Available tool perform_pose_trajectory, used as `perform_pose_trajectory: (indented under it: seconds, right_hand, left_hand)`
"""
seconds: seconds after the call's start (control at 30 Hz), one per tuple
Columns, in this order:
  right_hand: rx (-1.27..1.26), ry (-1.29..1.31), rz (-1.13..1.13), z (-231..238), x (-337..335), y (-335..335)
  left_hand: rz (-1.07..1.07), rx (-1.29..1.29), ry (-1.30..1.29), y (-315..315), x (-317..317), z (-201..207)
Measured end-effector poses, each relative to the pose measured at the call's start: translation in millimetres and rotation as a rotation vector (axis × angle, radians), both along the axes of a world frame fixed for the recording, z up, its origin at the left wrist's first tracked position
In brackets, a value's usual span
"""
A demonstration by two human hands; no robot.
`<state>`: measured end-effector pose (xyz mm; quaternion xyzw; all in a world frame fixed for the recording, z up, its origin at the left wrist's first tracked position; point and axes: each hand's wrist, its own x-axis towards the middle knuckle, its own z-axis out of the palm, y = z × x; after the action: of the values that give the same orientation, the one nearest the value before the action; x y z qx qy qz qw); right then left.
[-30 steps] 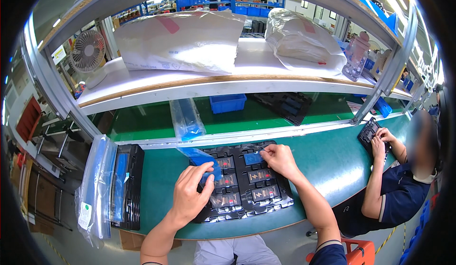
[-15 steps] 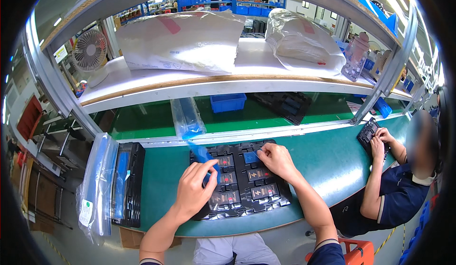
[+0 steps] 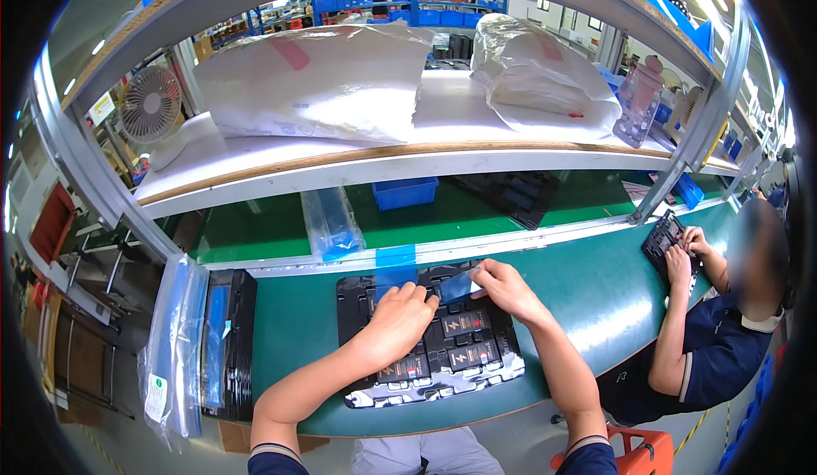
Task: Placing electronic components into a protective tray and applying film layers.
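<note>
My left hand (image 3: 402,320) is closed over the upper left of a black moulded tray (image 3: 351,313), its fingers pinching a strip of blue film (image 3: 396,264) that stands up beyond the tray's far edge. At the tray's upper right, my right hand (image 3: 509,294) pinches the edge of a thin, glossy blue rectangular piece (image 3: 459,286), which looks tilted. Whether that piece is film alone or film on a part, I cannot tell. Several black rectangular modules (image 3: 464,322) with printed faces sit in the tray's pockets. My left hand and forearm hide some of the left column.
To the left, a stack of black trays (image 3: 242,339) stands beside clear plastic bags (image 3: 174,347). Beyond the bench lie a bag of blue film (image 3: 332,228) and a blue bin (image 3: 405,192). A shelf (image 3: 425,156) crosses above. At right, a co-worker (image 3: 672,339) handles another tray (image 3: 660,238).
My left hand has moved right and over the tray, bringing the blue strip along, now more upright. My right hand has shifted slightly; the blue piece by it is more tilted. The view has shifted slightly.
</note>
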<state>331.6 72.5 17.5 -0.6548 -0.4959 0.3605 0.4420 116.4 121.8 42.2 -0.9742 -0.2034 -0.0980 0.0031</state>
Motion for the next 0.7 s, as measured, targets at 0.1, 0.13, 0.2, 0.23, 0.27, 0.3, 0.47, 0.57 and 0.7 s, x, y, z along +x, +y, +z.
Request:
perform_pose_trajectory:
  seconds: [0.1,0.13,0.2,0.23,0.27,0.3,0.47,0.57,0.7]
  right_hand:
    - [0.011,0.238,0.016,6,3,-4]
    - [0.008,0.239,0.013,9,5,-6]
    - [-0.094,0.262,0.028,13,14,-11]
    - [-0.058,0.258,0.004,11,14,-11]
    - [-0.064,0.259,0.006,11,12,-11]
    - [-0.085,0.208,-0.004,10,10,-11]
    - [-0.116,0.034,-0.069,12,-3,-9]
    - [-0.097,0.02,-0.076,8,-4,-7]
    - [-0.074,-0.017,-0.083,11,-7,-7]
  left_hand:
    - [-0.033,-0.043,0.06,4,-2,-5]
    - [-0.035,-0.047,0.061,5,-4,-5]
    - [-0.048,-0.06,0.041,6,-3,-5]
    - [-0.054,-0.068,0.056,7,-2,-6]
    - [-0.053,-0.074,0.057,7,-3,-6]
    - [-0.051,-0.075,0.061,8,-4,-7]
    - [-0.06,-0.079,0.046,10,-5,-6]
    - [-0.05,-0.058,0.053,11,-6,-4]
    - [-0.05,-0.083,0.024,12,-6,-6]
